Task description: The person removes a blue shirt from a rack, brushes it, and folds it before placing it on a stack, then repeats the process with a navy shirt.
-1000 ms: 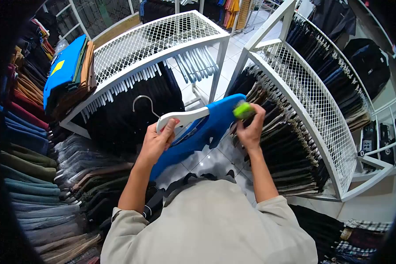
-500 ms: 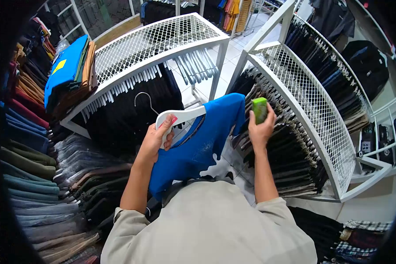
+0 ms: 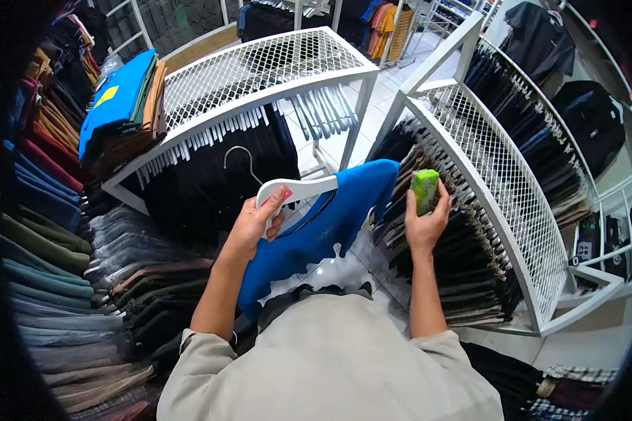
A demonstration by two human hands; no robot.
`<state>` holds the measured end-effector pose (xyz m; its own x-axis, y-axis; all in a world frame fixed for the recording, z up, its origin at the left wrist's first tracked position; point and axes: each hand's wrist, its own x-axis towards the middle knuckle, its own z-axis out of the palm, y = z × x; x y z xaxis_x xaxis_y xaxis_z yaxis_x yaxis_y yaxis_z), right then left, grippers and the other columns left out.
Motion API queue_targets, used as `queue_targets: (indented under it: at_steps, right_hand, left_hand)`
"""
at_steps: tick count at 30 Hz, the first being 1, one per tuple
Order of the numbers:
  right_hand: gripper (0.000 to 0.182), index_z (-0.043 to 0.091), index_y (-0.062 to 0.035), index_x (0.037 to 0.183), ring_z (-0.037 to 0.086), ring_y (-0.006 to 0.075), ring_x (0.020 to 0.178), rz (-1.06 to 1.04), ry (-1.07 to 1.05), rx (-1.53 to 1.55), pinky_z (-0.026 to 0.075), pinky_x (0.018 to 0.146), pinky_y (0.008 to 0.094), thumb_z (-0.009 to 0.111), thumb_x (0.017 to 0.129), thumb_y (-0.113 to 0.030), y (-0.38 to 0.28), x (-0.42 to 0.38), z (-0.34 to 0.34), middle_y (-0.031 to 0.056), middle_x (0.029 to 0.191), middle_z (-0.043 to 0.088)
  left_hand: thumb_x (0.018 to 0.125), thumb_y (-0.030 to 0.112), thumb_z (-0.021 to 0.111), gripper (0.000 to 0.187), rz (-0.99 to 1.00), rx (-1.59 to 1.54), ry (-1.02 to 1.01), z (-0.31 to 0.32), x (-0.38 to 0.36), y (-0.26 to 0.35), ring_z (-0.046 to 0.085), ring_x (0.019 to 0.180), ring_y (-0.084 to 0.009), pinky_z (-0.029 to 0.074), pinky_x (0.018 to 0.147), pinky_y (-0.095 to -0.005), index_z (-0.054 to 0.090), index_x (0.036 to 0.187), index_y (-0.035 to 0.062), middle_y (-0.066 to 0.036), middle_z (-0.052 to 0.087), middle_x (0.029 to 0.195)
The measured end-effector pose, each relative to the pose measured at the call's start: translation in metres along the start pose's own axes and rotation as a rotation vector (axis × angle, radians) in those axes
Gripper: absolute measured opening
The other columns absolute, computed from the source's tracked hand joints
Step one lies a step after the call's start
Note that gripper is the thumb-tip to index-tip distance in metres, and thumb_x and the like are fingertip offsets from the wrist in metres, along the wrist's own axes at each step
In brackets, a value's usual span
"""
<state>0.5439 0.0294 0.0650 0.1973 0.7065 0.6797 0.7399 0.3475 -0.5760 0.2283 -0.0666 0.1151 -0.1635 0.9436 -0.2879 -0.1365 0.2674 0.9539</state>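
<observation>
My left hand (image 3: 255,223) is closed round one end of a white hanger (image 3: 305,188), whose metal hook points up and away from me. A blue T-shirt (image 3: 361,189) with a dark neckband hangs on the hanger's far shoulder, and its near shoulder is bunched below my left hand. In my right hand (image 3: 428,223) is a small green block-shaped item (image 3: 425,189), pinched upright between thumb and fingers. It stands just to the right of the shirt's shoulder, apart from the cloth. A red mark shows on the hanger beside my left thumb.
Ahead stands a white mesh-topped rack (image 3: 260,67) with dark garments on white hangers. Folded blue and brown clothes (image 3: 123,102) lie on its left end. A second mesh-topped rack (image 3: 498,161) is on the right. Rows of hung trousers (image 3: 45,281) line the left.
The shirt, hanger and both hands sit slightly lower and further right in view, as do the racks. The green item now tilts differently in my right hand, away from the shirt.
</observation>
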Motion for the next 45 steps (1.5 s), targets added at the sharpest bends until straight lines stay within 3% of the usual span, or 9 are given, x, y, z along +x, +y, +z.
queue_targets:
  at_steps: [6,11,19,23,29,35,39,44,45]
  right_hand:
    - [0.065,0.053,-0.0077,0.137,0.06,0.037,0.111,-0.274,-0.257,0.188,0.05,0.095,0.0436,0.083,0.08,-0.022,-0.047,-0.011,0.011,0.0188,0.12,0.058]
    - [0.059,0.055,-0.0003,0.129,0.061,0.035,0.109,0.162,-0.045,-0.008,0.049,0.095,0.0431,0.082,0.083,-0.026,0.014,-0.008,0.021,0.0192,0.12,0.061]
    - [0.064,0.053,-0.0051,0.134,0.061,0.0354,0.11,-0.206,-0.267,0.176,0.05,0.094,0.044,0.083,0.081,-0.028,-0.054,-0.007,0.011,0.0176,0.118,0.059]
    - [0.06,0.055,-0.0028,0.131,0.062,0.0356,0.108,0.296,-0.137,0.032,0.051,0.093,0.0451,0.081,0.083,-0.028,0.028,-0.009,0.029,0.0207,0.12,0.061]
    - [0.058,0.054,0.0047,0.134,0.059,0.0213,0.102,0.187,-0.262,0.635,0.046,0.093,0.0338,0.051,0.088,-0.03,-0.009,0.017,-0.018,0.0147,0.115,0.063]
    - [0.055,0.06,-0.0045,0.128,0.059,0.0151,0.102,0.36,-1.02,0.747,0.047,0.091,0.0308,0.072,0.084,-0.036,-0.014,0.058,-0.048,0.0039,0.113,0.064]
    - [0.089,0.056,-0.0052,0.132,0.058,0.0147,0.11,0.266,-1.326,0.804,0.043,0.101,0.0279,0.099,0.054,-0.013,-0.02,0.042,-0.049,0.0017,0.117,0.063]
    - [0.072,0.058,-0.0021,0.129,0.062,0.0141,0.102,0.56,-1.063,1.063,0.049,0.095,0.0307,0.089,0.065,-0.012,-0.029,-0.008,-0.046,0.0039,0.112,0.066]
    - [0.072,0.058,-0.0021,0.129,0.062,0.0141,0.102,0.56,-1.06,1.065,0.049,0.095,0.0307,0.089,0.065,-0.012,-0.029,-0.017,-0.046,0.0039,0.112,0.066]
  left_hand:
    - [0.096,0.053,0.065,0.05,0.019,0.012,-0.045,0.011,0.006,0.002,0.043,0.048,-0.0056,0.036,0.042,-0.0218,0.067,0.092,0.0032,0.002,0.049,0.059]
    - [0.097,0.055,0.064,0.055,0.059,0.057,-0.026,-0.001,0.007,-0.001,0.043,0.047,-0.0046,0.036,0.041,-0.0214,0.068,0.104,0.0,0.005,0.047,0.057]
    - [0.098,0.048,0.064,0.045,0.087,0.062,-0.097,0.01,0.009,0.007,0.041,0.047,-0.0032,0.035,0.042,-0.0217,0.067,0.089,0.0046,0.004,0.047,0.058]
    - [0.099,0.044,0.064,0.042,0.16,0.125,-0.045,0.003,0.005,0.01,0.041,0.048,-0.0029,0.035,0.042,-0.0212,0.067,0.093,0.0032,0.004,0.048,0.058]
    - [0.083,0.019,0.084,0.025,0.411,0.485,-0.161,0.004,0.011,0.023,0.063,0.064,-0.0093,0.051,0.06,-0.026,0.078,0.099,0.0,-0.005,0.072,0.075]
    - [0.07,0.013,0.092,0.024,0.55,0.632,-0.41,0.012,0.037,0.069,0.068,0.068,-0.0083,0.053,0.063,-0.0246,0.08,0.088,0.0032,-0.007,0.076,0.08]
    - [0.066,0.019,0.094,0.033,0.736,0.662,-0.549,0.019,0.067,0.077,0.072,0.075,-0.0127,0.056,0.069,-0.0272,0.078,0.09,0.0033,-0.008,0.077,0.085]
    - [0.057,0.038,0.098,0.073,0.778,0.703,-0.389,0.042,0.085,0.069,0.071,0.092,-0.0197,0.057,0.081,-0.0334,0.069,0.114,0.0029,-0.009,0.072,0.098]
    - [0.072,0.039,0.09,0.069,1.201,0.869,-0.056,0.052,0.086,0.055,0.067,0.105,-0.0286,0.055,0.088,-0.0394,0.064,0.122,0.001,-0.017,0.066,0.116]
